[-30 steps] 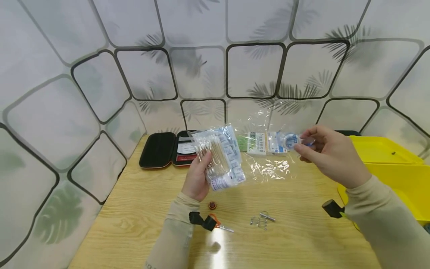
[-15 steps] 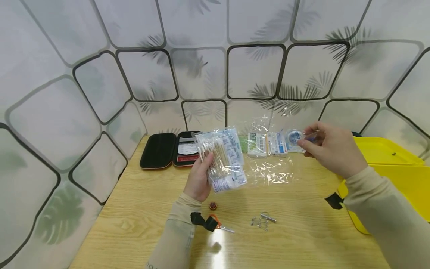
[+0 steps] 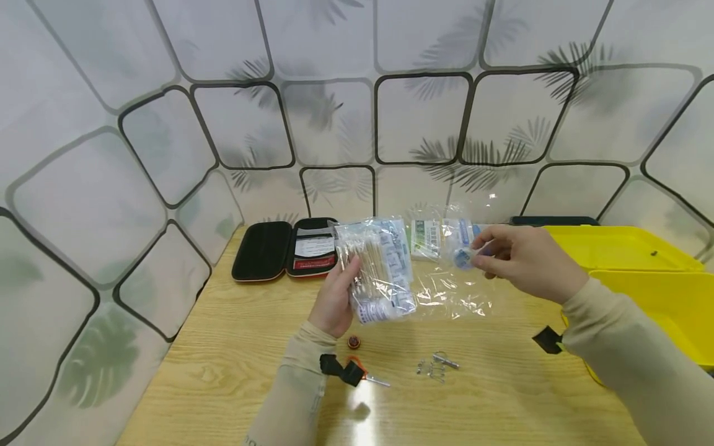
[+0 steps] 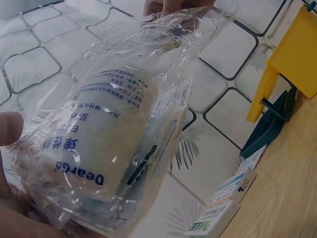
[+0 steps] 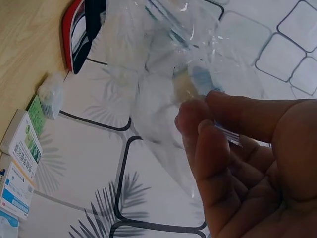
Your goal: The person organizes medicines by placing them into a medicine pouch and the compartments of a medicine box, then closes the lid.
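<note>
My left hand grips a clear plastic bag by its filled end, thumb on top. Through the film show cotton swabs, pale blue-printed packets and a rolled elastic bandage with blue lettering. The bag's loose part spreads to the right, toward my other hand. My right hand pinches a small wrapped packet, beige and blue, between thumb and fingertips. This packet overlaps the bag's clear film in both the head and right wrist views; part of it is hidden by the fingers.
Behind the bag stand a white-green box and a blue-white box. An open black case lies back left, an open yellow box stands right. Nearer are orange-handled scissors, a small brown round item and safety pins.
My right hand has moved left and slightly down with the small packet, toward the bag. My left hand, still gripping the bag, has shifted slightly right.
</note>
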The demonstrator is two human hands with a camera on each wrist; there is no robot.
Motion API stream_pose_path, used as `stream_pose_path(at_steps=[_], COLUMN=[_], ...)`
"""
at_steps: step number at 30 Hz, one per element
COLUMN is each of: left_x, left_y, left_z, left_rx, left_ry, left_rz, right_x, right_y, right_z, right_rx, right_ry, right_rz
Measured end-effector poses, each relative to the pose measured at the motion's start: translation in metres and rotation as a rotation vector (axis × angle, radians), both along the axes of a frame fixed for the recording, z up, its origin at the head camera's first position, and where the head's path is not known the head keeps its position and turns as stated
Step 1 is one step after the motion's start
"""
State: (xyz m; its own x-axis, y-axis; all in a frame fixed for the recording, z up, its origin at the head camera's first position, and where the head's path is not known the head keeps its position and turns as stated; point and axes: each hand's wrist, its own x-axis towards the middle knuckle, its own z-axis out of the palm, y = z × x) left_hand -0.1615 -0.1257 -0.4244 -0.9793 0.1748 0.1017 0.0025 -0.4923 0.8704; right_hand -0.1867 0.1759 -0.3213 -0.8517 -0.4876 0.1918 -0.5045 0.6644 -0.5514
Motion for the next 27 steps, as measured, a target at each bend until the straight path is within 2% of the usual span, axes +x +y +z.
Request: stream_pose_path(at_steps=[4,11,13,17,20,24,27], left_x=[0.001,0.002,0.002,0.001,0.002,0.003,0.005], left_y=[0.004,0.008,0.008,0.008,0.009,0.013,0.017], left_z=[0.000,-0.001,-0.001,-0.001,-0.001,-0.001,-0.001], left_rx=[-0.002,0.009,0.018,0.028,0.024,0.002,-0.033], left_ry=[-0.013,-0.036,-0.035,-0.031,-0.038,-0.068,-0.086], left_rz=[-0.024,-0.049,-0.058,-0.077,-0.080,-0.087,-0.108], right_x=[-0.004,-0.009,-0.009,-0.006,-0.003,0.001,0.003], right_y=[-0.003,-0.003,-0.005,-0.012,-0.019,-0.027,-0.033], right_z=[-0.005,-0.009,-0.011,-0.017,-0.021,-0.028,-0.033], right_rx=[-0.052,-0.235,-0.239,-0.193,-0.146,-0.134,-0.148], right_ry=[-0.099,-0.356,-0.343,-0.207,-0.112,-0.149,-0.193], right_rz=[0.089,0.200,0.205,0.199,0.254,0.374,0.417])
